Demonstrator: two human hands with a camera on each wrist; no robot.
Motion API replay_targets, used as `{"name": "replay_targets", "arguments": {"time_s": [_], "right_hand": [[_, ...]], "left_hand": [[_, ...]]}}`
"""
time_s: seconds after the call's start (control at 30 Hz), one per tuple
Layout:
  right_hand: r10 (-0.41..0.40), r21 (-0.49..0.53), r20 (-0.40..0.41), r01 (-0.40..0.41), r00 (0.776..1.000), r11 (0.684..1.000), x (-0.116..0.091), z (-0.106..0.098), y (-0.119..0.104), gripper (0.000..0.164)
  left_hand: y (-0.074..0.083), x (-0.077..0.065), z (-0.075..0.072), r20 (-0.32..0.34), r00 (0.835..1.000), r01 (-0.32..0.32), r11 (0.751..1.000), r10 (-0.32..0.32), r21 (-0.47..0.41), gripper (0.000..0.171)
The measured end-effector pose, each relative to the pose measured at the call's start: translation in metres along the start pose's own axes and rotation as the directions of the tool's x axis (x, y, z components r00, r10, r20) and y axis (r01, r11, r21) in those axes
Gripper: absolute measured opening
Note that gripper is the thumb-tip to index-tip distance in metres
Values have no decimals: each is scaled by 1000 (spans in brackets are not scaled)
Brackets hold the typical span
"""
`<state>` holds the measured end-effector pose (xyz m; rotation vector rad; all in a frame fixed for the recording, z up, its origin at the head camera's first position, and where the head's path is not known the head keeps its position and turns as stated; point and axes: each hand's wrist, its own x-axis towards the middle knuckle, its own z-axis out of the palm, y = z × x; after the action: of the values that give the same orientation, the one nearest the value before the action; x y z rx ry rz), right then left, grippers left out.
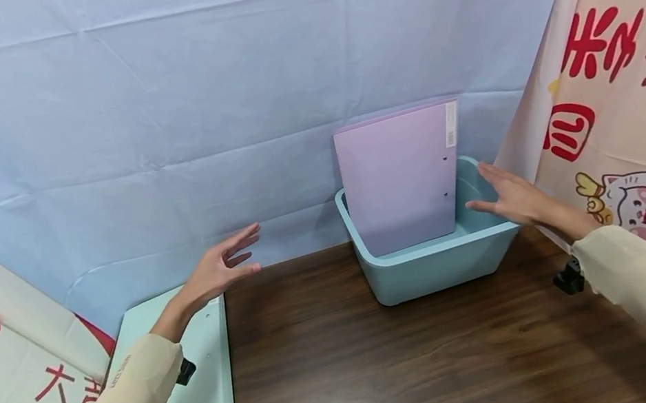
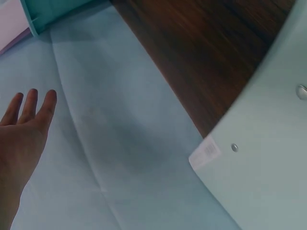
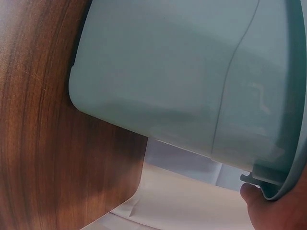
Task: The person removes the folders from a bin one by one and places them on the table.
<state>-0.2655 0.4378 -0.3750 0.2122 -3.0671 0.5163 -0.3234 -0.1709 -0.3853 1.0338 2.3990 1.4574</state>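
My left hand hovers over the back right corner of a pale green folder lying on the table, fingers apart and holding nothing. In the left wrist view the same folder shows metal rivets and a white label. My right hand is at the right rim of a blue-green plastic bin, with its fingers extended. In the right wrist view, part of that hand appears against the bin's rim; whether it presses there I cannot tell. A purple folder stands upright in the bin, leaning back.
The dark wooden table runs beneath everything. Behind it hangs a pale blue cloth. Printed cloths flank it, the right one close to the bin and my right arm, the left one beside the green folder.
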Motion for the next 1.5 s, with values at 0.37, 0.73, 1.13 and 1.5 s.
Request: {"name": "replay_targets", "arguments": {"time_s": [0.37,0.73,1.13,1.5], "right_hand": [[3,-5,-2,-3,1000,1000,1,0,1,108],[19,-7,-1,-19,1000,1000,-1,0,1,109],[2,-1,-7,-2,1000,1000,-2,1,0,108],[12,-3,-3,-12,1000,1000,-2,0,-1,108]], "left_hand": [[3,17,14,14,1000,4,1000,-3,-14,76],[7,33,26,43,999,-26,999,27,-35,76],[11,45,34,50,996,-65,996,67,-56,78],[16,59,43,61,995,-77,993,82,-84,78]]}}
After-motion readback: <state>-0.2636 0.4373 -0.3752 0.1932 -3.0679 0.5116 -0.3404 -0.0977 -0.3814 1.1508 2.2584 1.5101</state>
